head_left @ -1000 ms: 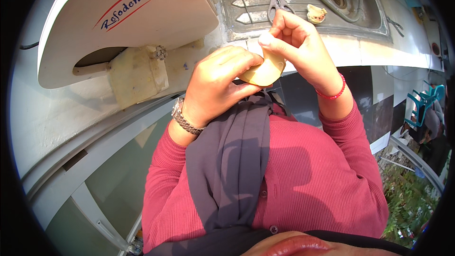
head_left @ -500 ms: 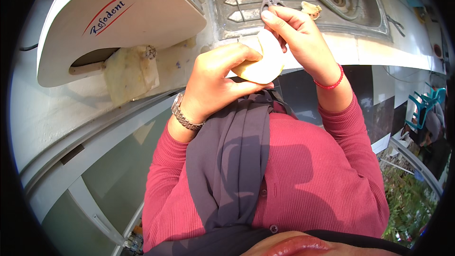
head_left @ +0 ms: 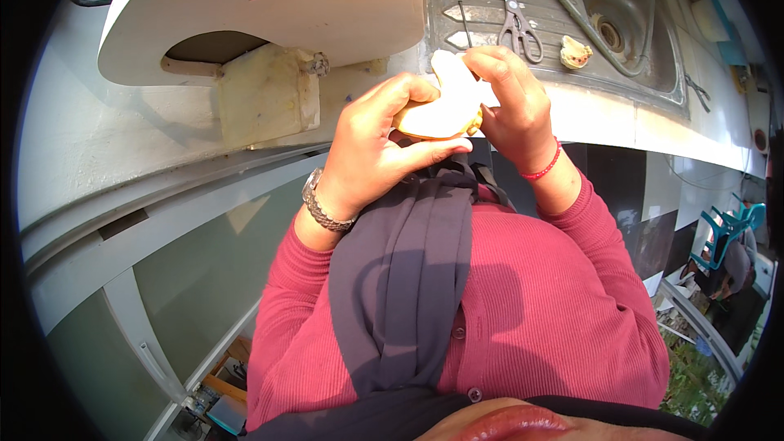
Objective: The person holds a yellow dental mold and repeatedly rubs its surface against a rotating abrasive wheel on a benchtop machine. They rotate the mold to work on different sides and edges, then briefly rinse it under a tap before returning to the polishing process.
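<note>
My left hand [head_left: 359, 135] is closed around a pale, curved lump, white on top with a yellow lower edge [head_left: 441, 114]; it looks like a plaster cast, but glare washes out its detail. The left thumb lies below it and the fingers press on its upper left side. My right hand [head_left: 520, 106] is curled against the lump's right edge, its fingertips partly hidden behind the bright surface. The lump is held in the air, just in front of the counter. Beyond my right hand, grey-handled scissors [head_left: 516, 28] lie partly spread on the metal drainboard.
A white machine housing [head_left: 343, 24] stands at the left, with a yellowish block [head_left: 265, 98] under its opening. Near the sink basin [head_left: 633, 0] lie a small beige lump [head_left: 575, 53] and a hose [head_left: 563, 8]. A thin dark rod [head_left: 465, 23] lies on the drainboard.
The view has shifted, so the counter things sit further right. My right fingers have gone from a raised pinch to curling against the lump. The lump is tilted, showing more yellow at its right edge.
</note>
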The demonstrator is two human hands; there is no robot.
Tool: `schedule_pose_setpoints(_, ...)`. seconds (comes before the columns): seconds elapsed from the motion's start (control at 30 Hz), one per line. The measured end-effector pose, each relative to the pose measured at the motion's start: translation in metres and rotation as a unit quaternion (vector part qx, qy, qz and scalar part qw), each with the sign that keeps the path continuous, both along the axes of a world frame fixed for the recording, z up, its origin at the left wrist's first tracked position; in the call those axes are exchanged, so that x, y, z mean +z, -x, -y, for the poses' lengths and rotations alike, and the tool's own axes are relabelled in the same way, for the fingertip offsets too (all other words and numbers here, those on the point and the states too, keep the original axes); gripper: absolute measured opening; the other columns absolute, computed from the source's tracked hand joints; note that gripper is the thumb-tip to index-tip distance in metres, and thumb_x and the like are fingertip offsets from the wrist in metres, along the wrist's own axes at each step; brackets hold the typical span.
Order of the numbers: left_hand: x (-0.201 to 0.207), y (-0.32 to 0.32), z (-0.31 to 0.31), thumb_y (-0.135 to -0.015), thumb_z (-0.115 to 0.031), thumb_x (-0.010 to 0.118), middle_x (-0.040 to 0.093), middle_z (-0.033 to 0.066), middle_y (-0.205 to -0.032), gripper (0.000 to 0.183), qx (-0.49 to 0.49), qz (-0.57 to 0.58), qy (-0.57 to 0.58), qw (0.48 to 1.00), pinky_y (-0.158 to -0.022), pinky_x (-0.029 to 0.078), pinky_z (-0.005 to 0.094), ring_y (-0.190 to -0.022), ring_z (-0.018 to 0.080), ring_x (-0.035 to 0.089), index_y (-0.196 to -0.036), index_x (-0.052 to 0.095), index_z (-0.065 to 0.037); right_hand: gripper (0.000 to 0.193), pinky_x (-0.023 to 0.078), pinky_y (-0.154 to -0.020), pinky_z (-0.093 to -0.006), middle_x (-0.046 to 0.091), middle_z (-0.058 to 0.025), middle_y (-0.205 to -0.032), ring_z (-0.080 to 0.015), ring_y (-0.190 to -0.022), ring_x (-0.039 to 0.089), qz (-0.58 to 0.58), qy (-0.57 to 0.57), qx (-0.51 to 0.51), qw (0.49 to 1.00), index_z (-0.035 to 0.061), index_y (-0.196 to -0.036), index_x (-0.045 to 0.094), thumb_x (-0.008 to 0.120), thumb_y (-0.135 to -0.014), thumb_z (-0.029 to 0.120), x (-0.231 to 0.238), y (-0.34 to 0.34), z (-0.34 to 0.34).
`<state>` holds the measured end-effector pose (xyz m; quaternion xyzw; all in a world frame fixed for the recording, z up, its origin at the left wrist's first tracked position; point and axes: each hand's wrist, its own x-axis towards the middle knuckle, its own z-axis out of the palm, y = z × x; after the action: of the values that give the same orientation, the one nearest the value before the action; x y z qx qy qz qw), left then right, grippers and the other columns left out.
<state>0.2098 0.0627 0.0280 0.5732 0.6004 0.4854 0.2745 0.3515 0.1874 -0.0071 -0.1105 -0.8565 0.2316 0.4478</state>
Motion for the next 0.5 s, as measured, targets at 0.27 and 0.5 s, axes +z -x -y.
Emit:
schedule_pose_setpoints(0.27,0.001,0.065,0.048,-0.071,-0.016,0.083,0.059,0.0038,-0.085,0.039,0.028,0.083,-0.026,0.996,-0.070,0.050,0.0246,-0.079,0.0097,0.058,-0.094,0.056,0.000,0.037,0.049,-0.056,-0.0337,0.056,-0.0084,-0.079,-0.0238,-0.067,0.058,-0.003,-0.078,-0.002,0.997,0.0008,-0.098,0.060,0.069,-0.063,0.003,0.015,0.074,0.040)
schedule_pose_setpoints(0.5,-0.002,0.113,0.081,-0.074,-0.018,0.082,0.056,0.0054,-0.094,0.043,0.090,0.244,-0.017,0.965,-0.069,0.050,0.0226,-0.079,0.0084,0.057,-0.101,0.054,0.001,0.041,0.049,-0.063,-0.0354,0.055,-0.0085,-0.083,-0.0256,-0.074,0.059,0.033,-0.052,-0.001,0.998,0.0028,-0.100,0.059,0.069,-0.061,0.003,0.018,0.133,0.072)
